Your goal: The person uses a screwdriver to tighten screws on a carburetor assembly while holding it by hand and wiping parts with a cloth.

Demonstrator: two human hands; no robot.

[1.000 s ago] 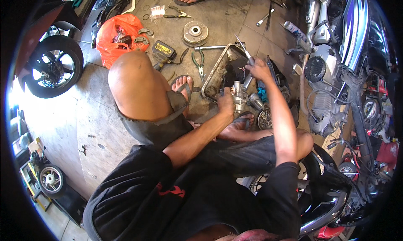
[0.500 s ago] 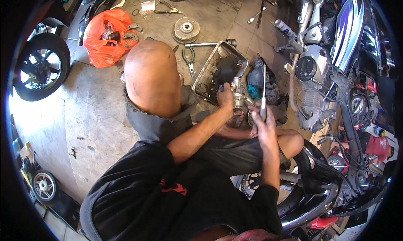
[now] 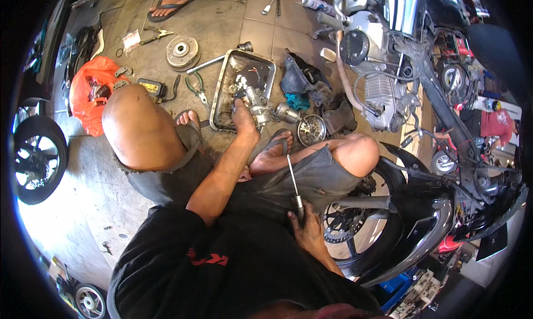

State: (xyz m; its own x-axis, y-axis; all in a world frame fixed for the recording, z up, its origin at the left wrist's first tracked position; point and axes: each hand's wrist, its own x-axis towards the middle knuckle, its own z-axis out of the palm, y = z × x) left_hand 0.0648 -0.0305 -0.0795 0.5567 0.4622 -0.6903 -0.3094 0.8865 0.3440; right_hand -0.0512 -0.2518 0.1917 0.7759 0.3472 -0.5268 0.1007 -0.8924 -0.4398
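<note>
My left hand (image 3: 245,119) reaches forward and grips a small grey metal engine part (image 3: 259,105) at the near edge of a rectangular metal tray (image 3: 222,80) on the floor. My right hand (image 3: 307,228) rests low by my right thigh, closed around the handle of a screwdriver (image 3: 293,181) whose shaft points up and slightly left. I sit on the floor with both knees bent and sandalled feet (image 3: 272,148) in front of me.
A motorcycle with exposed engine (image 3: 377,80) stands at right, its front wheel (image 3: 355,224) beside my right hand. Around the tray lie pliers (image 3: 195,88), a round metal disc (image 3: 182,52), rags (image 3: 302,83), an orange bag (image 3: 91,88) and another person's sandalled foot (image 3: 175,0). A loose wheel (image 3: 36,158) is at left.
My right hand has drawn back from the engine part down to my thigh, taking the screwdriver with it. My left hand stays on the part by the tray. The view has tilted down.
</note>
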